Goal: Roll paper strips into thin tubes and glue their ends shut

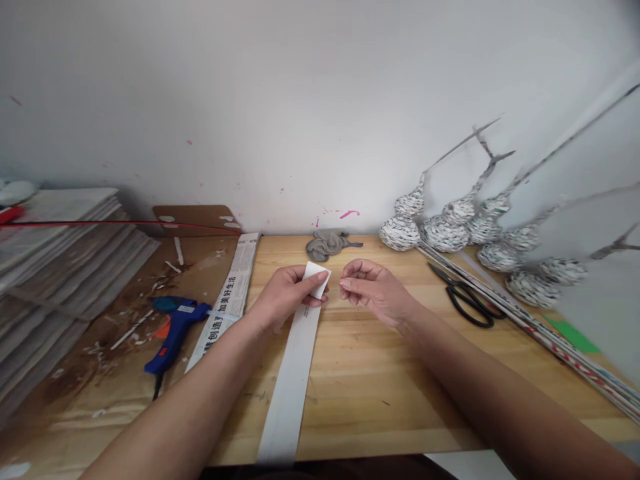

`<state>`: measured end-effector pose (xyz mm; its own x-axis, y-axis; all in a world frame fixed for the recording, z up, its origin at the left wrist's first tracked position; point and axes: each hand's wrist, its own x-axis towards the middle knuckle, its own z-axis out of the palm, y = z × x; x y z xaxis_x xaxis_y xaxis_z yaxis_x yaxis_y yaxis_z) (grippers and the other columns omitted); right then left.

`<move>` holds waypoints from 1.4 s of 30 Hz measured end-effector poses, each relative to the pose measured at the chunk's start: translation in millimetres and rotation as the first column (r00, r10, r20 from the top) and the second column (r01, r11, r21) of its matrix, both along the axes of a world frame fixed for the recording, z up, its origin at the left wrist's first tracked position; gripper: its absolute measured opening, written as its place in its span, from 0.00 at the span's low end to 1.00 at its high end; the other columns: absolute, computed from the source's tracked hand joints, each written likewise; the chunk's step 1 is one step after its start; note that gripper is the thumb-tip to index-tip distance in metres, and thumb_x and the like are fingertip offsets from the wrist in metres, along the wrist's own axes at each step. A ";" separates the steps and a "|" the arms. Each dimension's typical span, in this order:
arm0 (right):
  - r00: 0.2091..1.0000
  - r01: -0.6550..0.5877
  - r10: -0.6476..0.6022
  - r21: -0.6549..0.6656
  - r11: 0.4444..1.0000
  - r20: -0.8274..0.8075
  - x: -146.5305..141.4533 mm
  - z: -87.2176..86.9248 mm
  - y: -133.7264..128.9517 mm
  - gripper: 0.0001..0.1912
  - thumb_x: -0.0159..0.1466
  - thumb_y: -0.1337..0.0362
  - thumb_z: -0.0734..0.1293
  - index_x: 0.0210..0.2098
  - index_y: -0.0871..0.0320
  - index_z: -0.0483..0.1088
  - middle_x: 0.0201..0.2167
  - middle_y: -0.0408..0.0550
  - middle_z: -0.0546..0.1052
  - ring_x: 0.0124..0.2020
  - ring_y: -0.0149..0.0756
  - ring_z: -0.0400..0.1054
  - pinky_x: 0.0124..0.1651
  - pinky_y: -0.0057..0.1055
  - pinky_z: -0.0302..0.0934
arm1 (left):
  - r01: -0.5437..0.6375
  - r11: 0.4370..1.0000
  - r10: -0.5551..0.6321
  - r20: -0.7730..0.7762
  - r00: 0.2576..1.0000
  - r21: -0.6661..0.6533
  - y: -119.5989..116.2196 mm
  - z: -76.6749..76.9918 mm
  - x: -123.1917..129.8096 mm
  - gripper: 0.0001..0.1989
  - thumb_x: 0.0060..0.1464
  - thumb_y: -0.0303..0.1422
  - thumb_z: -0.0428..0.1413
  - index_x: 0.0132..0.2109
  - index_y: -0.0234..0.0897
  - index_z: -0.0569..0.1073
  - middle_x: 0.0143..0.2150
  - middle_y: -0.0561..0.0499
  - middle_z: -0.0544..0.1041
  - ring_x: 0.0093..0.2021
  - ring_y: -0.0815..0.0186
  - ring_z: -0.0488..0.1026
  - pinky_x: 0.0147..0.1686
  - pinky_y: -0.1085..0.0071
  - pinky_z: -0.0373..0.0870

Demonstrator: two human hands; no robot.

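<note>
A long white paper strip [293, 387] runs from the table's front edge up to my left hand [295, 290]. That hand is closed on the strip's upper end, thumb on top, and the end is folded over at a slant. Just to the right, apart from the strip, is my right hand [373, 287]. Its fingers are curled with the thumb near the fingertips; anything between them is too small or hidden to make out. Behind both hands a crumpled grey cloth [327, 245] lies against the wall.
On the left are a blue glue gun [175, 337], a stack of newspaper strips [233, 287] and bundled paper [65, 267]. On the right lie black scissors [467, 303] and long rolled paper sticks [530, 323]. Several woven paper gourds [445, 227] line the wall.
</note>
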<state>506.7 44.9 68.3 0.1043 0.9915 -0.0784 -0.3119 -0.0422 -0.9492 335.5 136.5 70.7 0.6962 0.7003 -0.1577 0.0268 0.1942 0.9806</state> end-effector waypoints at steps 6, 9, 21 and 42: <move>0.999 0.005 -0.006 -0.030 1.000 -0.034 0.0 -1.4 1.6 0.10 0.55 0.62 0.73 0.34 0.58 0.71 0.26 0.42 0.73 0.28 0.27 0.68 0.27 0.24 0.57 | 0.003 1.000 -0.003 0.007 1.000 0.003 0.0 -0.2 -0.6 0.18 0.47 0.45 0.62 0.35 0.32 0.77 0.29 0.48 0.77 0.29 0.68 0.73 0.29 0.74 0.70; 0.998 0.049 -0.047 -0.048 0.998 0.044 0.8 -2.1 2.6 0.13 0.56 0.57 0.72 0.25 0.60 0.69 0.22 0.41 0.70 0.25 0.27 0.65 0.24 0.24 0.54 | 0.016 1.000 -0.016 0.004 1.000 0.002 -1.0 1.2 -0.7 0.18 0.47 0.45 0.62 0.35 0.32 0.76 0.30 0.49 0.76 0.29 0.69 0.73 0.29 0.74 0.70; 0.975 0.061 -0.048 -0.052 0.997 0.216 -2.0 -2.1 2.2 0.15 0.55 0.54 0.72 0.29 0.59 0.69 0.23 0.40 0.70 0.22 0.24 0.60 0.24 0.24 0.52 | 0.041 0.999 -0.041 0.006 0.999 0.012 -5.3 3.8 0.5 0.18 0.49 0.45 0.61 0.35 0.31 0.75 0.29 0.49 0.75 0.29 0.69 0.72 0.30 0.74 0.70; 0.979 -0.020 0.025 -0.028 0.999 0.204 -1.2 -4.1 1.0 0.11 0.58 0.60 0.70 0.39 0.58 0.73 0.27 0.42 0.72 0.26 0.27 0.63 0.27 0.26 0.56 | 0.077 0.996 -0.076 -0.022 0.997 0.043 -6.4 5.9 0.2 0.18 0.50 0.44 0.61 0.37 0.31 0.76 0.30 0.48 0.76 0.30 0.68 0.72 0.30 0.73 0.70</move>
